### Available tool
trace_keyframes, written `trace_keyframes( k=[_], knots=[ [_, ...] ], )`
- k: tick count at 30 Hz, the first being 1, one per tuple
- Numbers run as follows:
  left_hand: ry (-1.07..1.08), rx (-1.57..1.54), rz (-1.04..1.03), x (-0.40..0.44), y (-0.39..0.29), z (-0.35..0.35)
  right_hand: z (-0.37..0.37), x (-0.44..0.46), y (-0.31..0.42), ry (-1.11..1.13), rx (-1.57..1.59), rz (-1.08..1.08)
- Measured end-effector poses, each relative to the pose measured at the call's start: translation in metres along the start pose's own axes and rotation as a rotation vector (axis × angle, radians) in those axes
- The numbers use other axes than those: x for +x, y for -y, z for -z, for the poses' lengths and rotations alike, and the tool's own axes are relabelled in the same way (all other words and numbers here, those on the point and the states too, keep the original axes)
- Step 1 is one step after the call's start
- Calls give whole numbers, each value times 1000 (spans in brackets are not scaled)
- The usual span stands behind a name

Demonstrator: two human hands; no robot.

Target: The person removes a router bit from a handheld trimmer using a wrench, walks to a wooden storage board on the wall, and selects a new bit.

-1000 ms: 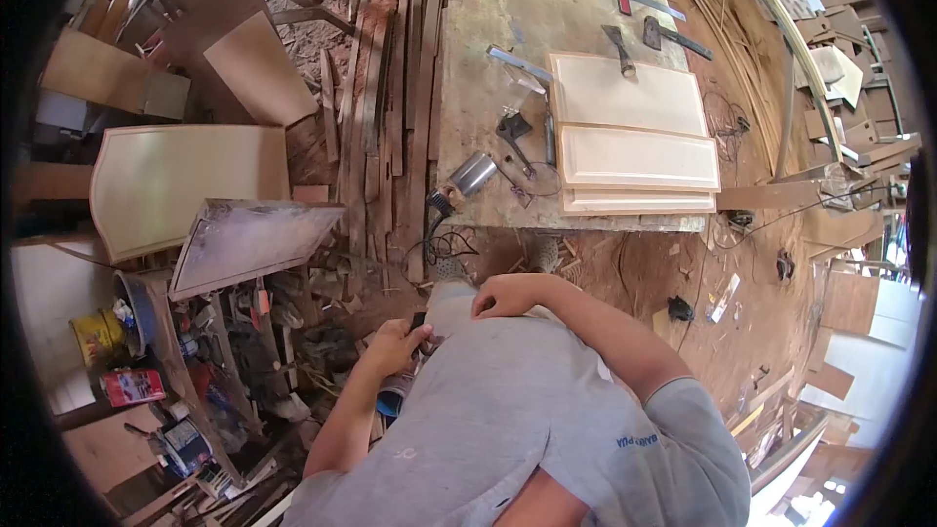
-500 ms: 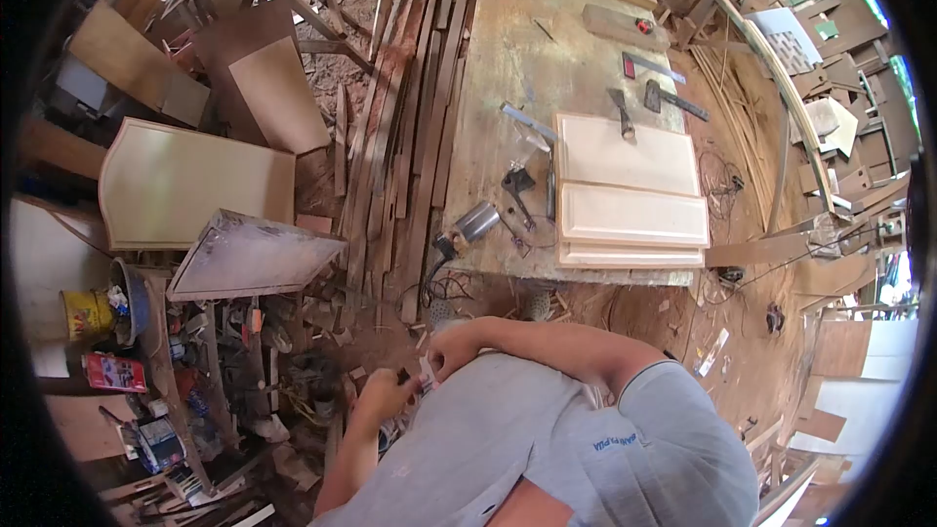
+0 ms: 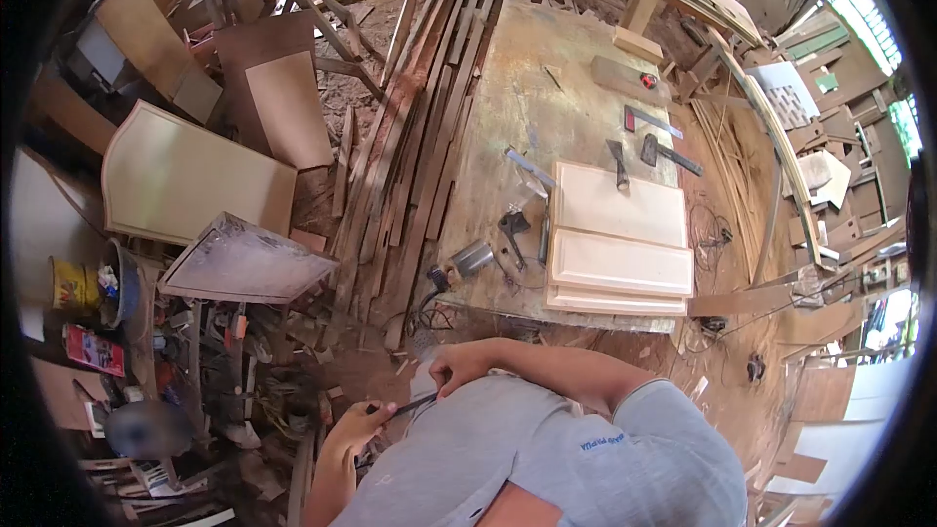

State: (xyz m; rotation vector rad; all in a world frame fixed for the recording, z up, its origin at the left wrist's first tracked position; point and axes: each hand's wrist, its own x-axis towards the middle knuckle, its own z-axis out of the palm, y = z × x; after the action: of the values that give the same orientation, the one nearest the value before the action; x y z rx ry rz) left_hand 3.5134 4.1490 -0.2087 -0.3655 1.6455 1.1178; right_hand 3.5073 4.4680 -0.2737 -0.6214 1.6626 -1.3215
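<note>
Close to the front of the grey shirt (image 3: pixel 459 449), a thin dark strip (image 3: pixel 415 405) spans the gap between my hands. My left hand (image 3: pixel 361 424), lower and to the left, is closed around one end of it. The fingers of my right hand (image 3: pixel 461 367) are pinched at the other end, by the shirt. Something pale shows beside the right fingers, too small to name. What kind of thing the strip is, I cannot tell.
Ahead stands a worn worktable (image 3: pixel 517 39) with pale panels (image 3: pixel 620 263), a hammer (image 3: pixel 669 153), a try square (image 3: pixel 649 121) and a cylindrical power tool (image 3: pixel 473 259). Long boards (image 3: pixel 429 137) lie left of it. A cluttered shelf (image 3: pixel 185 381) and a curved-top panel (image 3: pixel 195 166) are further left.
My hands have drawn apart, the left one moving down and left. The dark strip now shows stretched between them. The view has tilted, so the table sits lower in it.
</note>
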Motion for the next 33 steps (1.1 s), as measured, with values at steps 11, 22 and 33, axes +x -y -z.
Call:
trace_keyframes(
  k=[11,22,33],
  knots=[
    [136,256,-45,35,24,37,9,-44,-27,-169,25,-20],
    [341,877,-495,146,-62,-76,-113,-147,-144,-607,-176,-400],
    [170,884,-448,197,-64,-58,-103,-116,-163,-1597,92,-790]
  ],
)
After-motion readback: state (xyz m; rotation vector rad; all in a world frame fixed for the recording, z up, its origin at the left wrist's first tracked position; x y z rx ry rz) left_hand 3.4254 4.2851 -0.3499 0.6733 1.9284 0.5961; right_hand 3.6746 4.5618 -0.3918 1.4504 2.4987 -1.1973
